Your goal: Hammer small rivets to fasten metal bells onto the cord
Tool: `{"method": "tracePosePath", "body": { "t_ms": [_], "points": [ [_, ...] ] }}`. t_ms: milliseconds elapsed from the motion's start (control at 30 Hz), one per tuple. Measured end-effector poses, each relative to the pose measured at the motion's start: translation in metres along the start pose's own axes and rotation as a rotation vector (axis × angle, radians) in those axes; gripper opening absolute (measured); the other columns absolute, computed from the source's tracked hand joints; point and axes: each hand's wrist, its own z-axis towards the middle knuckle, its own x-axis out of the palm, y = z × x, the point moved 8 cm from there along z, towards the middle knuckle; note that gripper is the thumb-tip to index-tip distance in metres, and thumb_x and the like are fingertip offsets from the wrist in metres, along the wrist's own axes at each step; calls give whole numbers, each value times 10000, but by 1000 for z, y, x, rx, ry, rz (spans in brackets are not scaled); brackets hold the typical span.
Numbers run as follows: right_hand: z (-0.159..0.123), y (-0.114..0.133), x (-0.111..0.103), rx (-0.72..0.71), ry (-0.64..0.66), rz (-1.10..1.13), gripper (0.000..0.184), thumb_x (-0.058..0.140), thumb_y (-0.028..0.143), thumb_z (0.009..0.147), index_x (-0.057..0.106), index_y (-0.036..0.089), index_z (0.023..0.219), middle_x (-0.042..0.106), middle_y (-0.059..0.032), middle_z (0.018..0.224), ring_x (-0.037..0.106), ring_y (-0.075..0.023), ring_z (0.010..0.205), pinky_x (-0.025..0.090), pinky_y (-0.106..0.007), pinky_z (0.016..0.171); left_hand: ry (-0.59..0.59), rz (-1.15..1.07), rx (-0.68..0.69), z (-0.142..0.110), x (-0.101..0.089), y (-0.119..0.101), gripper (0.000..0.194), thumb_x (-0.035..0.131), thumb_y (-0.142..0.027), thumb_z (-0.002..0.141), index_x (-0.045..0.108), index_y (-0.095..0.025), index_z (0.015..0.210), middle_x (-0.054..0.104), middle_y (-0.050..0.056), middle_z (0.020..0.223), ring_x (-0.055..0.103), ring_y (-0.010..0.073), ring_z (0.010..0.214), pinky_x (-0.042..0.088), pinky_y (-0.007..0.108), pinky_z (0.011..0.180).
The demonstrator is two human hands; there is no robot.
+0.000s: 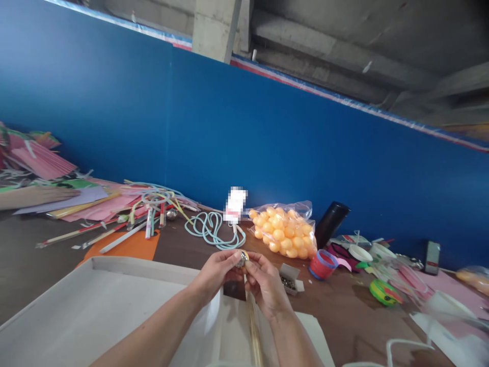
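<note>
In front of me, a small shiny silver ball (241, 260), like a jingle bell, is pinched between my two hands. My left hand (218, 269) has its thumb and fingers closed on its left side. My right hand (266, 284) grips it from the right; a yellowish edge shows there, too small to make out. Thin pale wooden sticks (253, 326) run below my right hand, over a white tray (126, 311). Just right of that hand is a small open box (289, 280) of little metal pieces.
A clear bag of orange balls (283, 232) stands behind my hands, beside a black cylinder (333, 224) and red-blue tape rolls (323, 265). Light-blue cord (208, 229) lies coiled. At left, another person's hand (49, 194) rests among papers and sticks. A blue partition (244, 137) closes the back.
</note>
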Motion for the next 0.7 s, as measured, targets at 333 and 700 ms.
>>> {"method": "tracePosePath", "body": {
  "t_ms": [333,700],
  "points": [
    [-9,10,-35,-68,-155,-499,316,686,430,667,613,198,870,584,-8,682,520,-150,606,379,-246,534,-209,-222,-54,4,-23,5,192,625,-267,763,645,-80,803,658,82,718,604,91,562,527,186,537],
    [-12,-10,-33,39,-149,-1014,186,557,206,628,610,175,804,665,-57,720,630,-228,698,437,-303,621,-322,-252,2,9,-39,0,133,608,-220,773,618,-88,764,661,84,703,623,104,561,542,194,534]
  ]
}}
